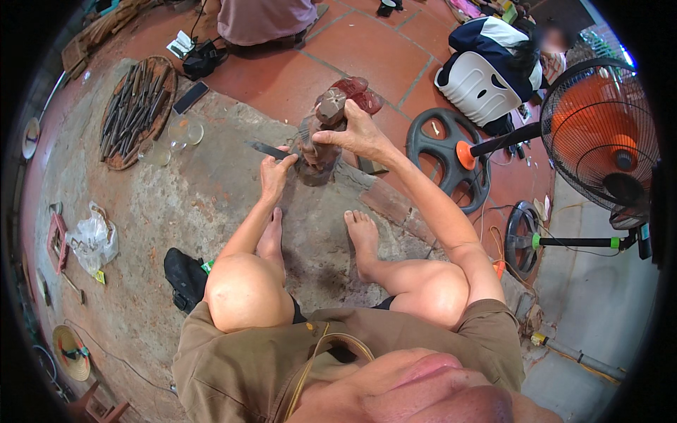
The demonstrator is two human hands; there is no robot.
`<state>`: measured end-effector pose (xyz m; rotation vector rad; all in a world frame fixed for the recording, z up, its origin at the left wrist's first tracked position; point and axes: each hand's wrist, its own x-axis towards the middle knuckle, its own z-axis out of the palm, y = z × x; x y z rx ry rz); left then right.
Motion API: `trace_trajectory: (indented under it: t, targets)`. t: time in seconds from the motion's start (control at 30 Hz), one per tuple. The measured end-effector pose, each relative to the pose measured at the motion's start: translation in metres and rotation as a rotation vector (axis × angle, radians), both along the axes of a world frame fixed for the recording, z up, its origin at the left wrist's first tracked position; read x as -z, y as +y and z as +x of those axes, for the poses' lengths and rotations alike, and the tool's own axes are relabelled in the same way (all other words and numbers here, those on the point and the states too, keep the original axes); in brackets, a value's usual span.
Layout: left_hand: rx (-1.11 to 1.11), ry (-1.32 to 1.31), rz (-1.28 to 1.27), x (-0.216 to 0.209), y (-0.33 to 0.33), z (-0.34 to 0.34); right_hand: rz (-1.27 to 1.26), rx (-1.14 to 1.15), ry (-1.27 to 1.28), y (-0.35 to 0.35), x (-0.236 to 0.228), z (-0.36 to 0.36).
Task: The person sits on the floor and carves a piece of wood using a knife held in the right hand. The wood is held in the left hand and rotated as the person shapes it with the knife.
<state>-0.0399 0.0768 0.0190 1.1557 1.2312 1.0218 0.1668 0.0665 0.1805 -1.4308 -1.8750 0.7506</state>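
A brown carved wooden figure (319, 156) with a reddish upper part stands upright on the ground in front of my feet. My right hand (358, 134) grips its upper part from the right, thumb and fingers spread around it. Beside the figure's left side, my left hand (277, 169) is closed on a dark, flat-bladed tool (265, 149) that points out to the left. Its exact kind is unclear, and my fingers hide part of it. My left fingertips are close to the carving; whether they touch it I cannot tell.
A round woven tray (168, 95) of several dark carving tools lies at the far left, near a phone (191, 97) and glass jars (186, 131). A plastic bag (93, 241) lies left. Two fans (599, 134) with round bases stand right. Other people sit beyond.
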Motion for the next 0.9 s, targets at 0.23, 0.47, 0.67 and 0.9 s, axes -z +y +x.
trace_trajectory:
  t: [0.23, 0.47, 0.67, 0.9]
  targets:
    - [0.011, -0.111, -0.072, -0.002, 0.002, 0.004, -0.023, 0.028, -0.029, -0.001, -0.001, 0.0]
    - [0.044, -0.1, -0.068, 0.001, 0.01, 0.005, 0.004, -0.001, 0.004, -0.001, -0.001, 0.001]
    - [0.138, 0.182, 0.095, 0.009, 0.038, -0.004, 0.083, -0.023, 0.051, 0.001, 0.002, -0.001]
    - [0.093, 0.021, -0.018, 0.005, 0.049, -0.003, 0.007, 0.0, 0.017, -0.001, -0.001, -0.002]
